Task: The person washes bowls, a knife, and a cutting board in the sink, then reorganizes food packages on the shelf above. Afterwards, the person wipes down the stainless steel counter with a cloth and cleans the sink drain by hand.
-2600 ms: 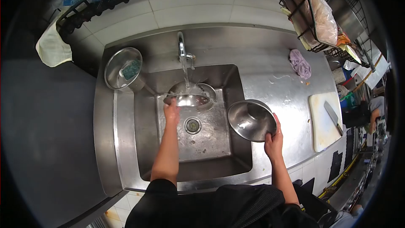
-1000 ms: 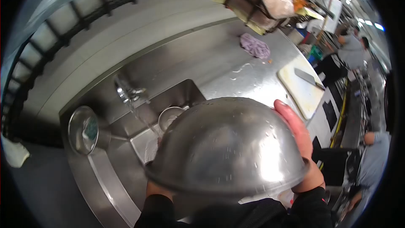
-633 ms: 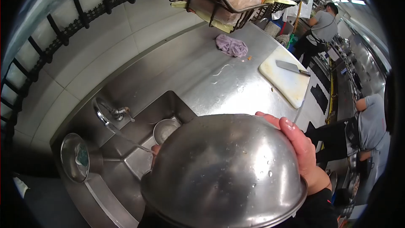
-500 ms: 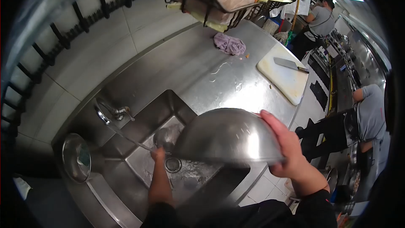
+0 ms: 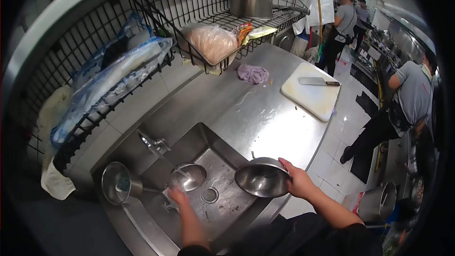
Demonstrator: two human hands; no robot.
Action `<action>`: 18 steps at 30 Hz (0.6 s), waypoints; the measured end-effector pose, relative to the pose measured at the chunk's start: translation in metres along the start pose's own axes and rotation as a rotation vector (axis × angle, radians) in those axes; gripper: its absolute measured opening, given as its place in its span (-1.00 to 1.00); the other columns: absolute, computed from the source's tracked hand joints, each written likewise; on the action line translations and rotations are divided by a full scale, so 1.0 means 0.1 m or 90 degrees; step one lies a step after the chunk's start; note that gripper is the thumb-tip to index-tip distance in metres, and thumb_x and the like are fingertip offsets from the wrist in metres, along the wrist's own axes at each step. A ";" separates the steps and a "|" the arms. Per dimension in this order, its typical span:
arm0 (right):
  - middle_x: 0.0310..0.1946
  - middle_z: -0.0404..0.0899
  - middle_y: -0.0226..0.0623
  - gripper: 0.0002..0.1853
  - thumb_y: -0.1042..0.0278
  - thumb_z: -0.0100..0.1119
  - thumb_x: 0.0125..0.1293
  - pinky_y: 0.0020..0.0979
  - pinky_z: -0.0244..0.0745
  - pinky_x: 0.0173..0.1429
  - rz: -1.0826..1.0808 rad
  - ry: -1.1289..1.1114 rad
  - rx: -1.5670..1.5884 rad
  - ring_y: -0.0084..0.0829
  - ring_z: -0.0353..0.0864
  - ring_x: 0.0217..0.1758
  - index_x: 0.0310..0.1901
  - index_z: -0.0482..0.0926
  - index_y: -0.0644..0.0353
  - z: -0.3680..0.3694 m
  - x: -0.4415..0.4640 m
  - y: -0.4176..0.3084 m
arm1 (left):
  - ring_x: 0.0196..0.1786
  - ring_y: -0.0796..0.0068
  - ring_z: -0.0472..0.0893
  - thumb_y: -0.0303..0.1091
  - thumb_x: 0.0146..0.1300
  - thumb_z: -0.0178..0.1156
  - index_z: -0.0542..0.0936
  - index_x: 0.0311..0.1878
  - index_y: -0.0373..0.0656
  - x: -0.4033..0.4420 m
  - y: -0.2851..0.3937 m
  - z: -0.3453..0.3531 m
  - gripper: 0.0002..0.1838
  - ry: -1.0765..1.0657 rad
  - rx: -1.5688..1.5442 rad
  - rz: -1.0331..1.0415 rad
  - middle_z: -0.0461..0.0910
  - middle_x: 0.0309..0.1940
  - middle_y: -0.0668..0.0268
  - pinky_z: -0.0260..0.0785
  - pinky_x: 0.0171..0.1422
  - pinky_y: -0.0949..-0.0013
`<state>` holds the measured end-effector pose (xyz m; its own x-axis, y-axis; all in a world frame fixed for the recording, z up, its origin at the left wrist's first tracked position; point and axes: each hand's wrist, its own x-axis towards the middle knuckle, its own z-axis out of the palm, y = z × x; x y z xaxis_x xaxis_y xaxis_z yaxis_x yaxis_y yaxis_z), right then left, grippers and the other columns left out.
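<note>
My right hand (image 5: 299, 183) grips the rim of a steel mixing bowl (image 5: 262, 180). The bowl is tilted, its hollow inside facing me, over the sink's right edge. My left hand (image 5: 178, 196) is in the sink (image 5: 220, 156), smeared by motion, so its fingers are unclear. It is just below a smaller round metal vessel (image 5: 193, 176) lying on the sink floor. Water runs from the tap (image 5: 150, 141) down toward that vessel and my left hand. The drain (image 5: 209, 194) lies between my hands.
On the left ledge stands a metal bowl (image 5: 116, 180) with a green pad. The counter holds a purple cloth (image 5: 253, 73) and a white cutting board (image 5: 308, 92) bearing a cleaver (image 5: 313, 81). Wire racks (image 5: 204, 12) hang above. Several people in grey shirts (image 5: 411, 85) stand at right.
The mixing bowl has turned from rim-down to showing its inside, and sits lower and farther right of the sink vessel. My head view has shifted, revealing more of the racks.
</note>
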<state>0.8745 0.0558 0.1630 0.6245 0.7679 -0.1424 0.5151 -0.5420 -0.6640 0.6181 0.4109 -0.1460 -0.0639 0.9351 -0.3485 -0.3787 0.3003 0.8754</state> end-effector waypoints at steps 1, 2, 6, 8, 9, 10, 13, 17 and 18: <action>-0.06 0.50 0.08 -0.29 0.67 -0.01 -0.02 -0.19 0.41 0.09 -0.008 0.003 0.002 0.05 0.48 0.03 0.27 0.16 0.11 -0.01 0.00 0.01 | -0.13 0.36 0.51 -0.66 0.08 -0.03 0.39 0.13 -0.23 -0.10 0.30 0.13 -0.53 -0.100 0.089 0.155 0.47 -0.02 0.25 0.34 0.05 0.31; -0.05 0.50 0.07 -0.29 0.67 -0.03 -0.02 -0.21 0.40 0.11 -0.027 0.021 0.006 0.04 0.48 0.05 0.27 0.17 0.11 -0.02 0.02 0.03 | -0.13 0.36 0.51 -0.66 0.08 -0.03 0.39 0.13 -0.23 -0.01 0.36 0.12 -0.53 -0.097 0.084 0.163 0.47 -0.02 0.25 0.34 0.05 0.31; -0.03 0.51 0.04 -0.28 0.68 -0.11 -0.02 -0.26 0.37 0.15 -0.072 0.069 0.102 0.00 0.49 0.07 0.29 0.19 0.10 -0.24 0.18 0.07 | -0.06 0.29 0.52 -0.65 0.10 0.02 0.46 0.07 -0.22 -0.18 0.49 0.02 -0.59 -0.139 0.059 0.142 0.51 -0.06 0.21 0.38 0.06 0.21; 0.13 0.37 0.08 -0.26 0.65 -0.11 -0.03 -0.29 0.28 0.25 -0.130 0.061 0.210 0.01 0.38 0.19 0.31 0.15 0.07 -0.57 0.27 -0.03 | -0.05 0.23 0.54 -0.48 0.16 0.10 0.55 -0.06 -0.18 -0.59 0.34 0.02 -0.74 -0.119 -0.216 -0.040 0.55 -0.13 0.19 0.44 0.01 0.12; 0.12 0.39 0.05 -0.27 0.68 -0.13 -0.04 -0.31 0.28 0.25 -0.171 0.097 0.188 -0.01 0.40 0.18 0.30 0.17 0.11 -0.76 0.31 -0.10 | -0.05 0.23 0.54 -0.48 0.16 0.10 0.55 -0.06 -0.18 -0.79 0.31 0.11 -0.74 -0.111 -0.202 -0.038 0.55 -0.13 0.19 0.44 0.01 0.12; 0.11 0.40 0.04 -0.27 0.70 -0.14 -0.05 -0.31 0.30 0.23 -0.271 0.151 0.172 -0.03 0.42 0.17 0.29 0.18 0.16 -0.95 0.35 -0.16 | -0.05 0.22 0.53 -0.41 0.24 0.01 0.46 0.05 -0.20 -0.99 0.31 0.25 -0.69 0.050 -0.336 -0.167 0.53 -0.07 0.20 0.43 0.02 0.10; 0.09 0.42 0.01 -0.25 0.75 -0.06 -0.16 -0.29 0.46 0.06 -0.462 0.242 0.067 0.01 0.50 0.03 0.24 0.24 0.23 -1.63 0.47 -0.30 | -0.03 0.23 0.52 -0.28 0.33 -0.06 0.40 0.14 -0.17 -1.06 -0.28 0.02 -0.64 -0.033 -0.654 -0.327 0.48 0.02 0.21 0.42 0.00 0.15; 0.05 0.44 0.11 -0.39 0.58 0.14 -0.01 -0.28 0.49 0.03 -0.656 0.274 0.036 -0.02 0.54 0.03 0.18 0.30 0.32 -2.26 0.71 -0.16 | -0.03 0.27 0.52 -0.21 0.32 -0.02 0.43 0.09 -0.11 -1.52 -0.63 0.20 -0.67 -0.086 -0.613 -0.230 0.48 0.01 0.23 0.42 -0.03 0.23; 0.04 0.45 0.11 -0.51 0.51 0.03 0.12 -0.33 0.42 0.11 -0.632 0.312 0.143 -0.14 0.54 0.03 0.14 0.32 0.36 -2.24 0.76 -0.13 | -0.04 0.28 0.52 -0.22 0.32 -0.02 0.44 0.08 -0.11 -1.64 -0.62 0.31 -0.68 -0.036 -0.576 -0.212 0.48 0.00 0.23 0.42 -0.03 0.24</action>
<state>1.0468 0.0452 0.3252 0.1865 0.5815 0.7919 0.8250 0.3449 -0.4476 0.6808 0.2445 -0.1322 0.2114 0.8431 -0.4945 -0.9391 0.3154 0.1362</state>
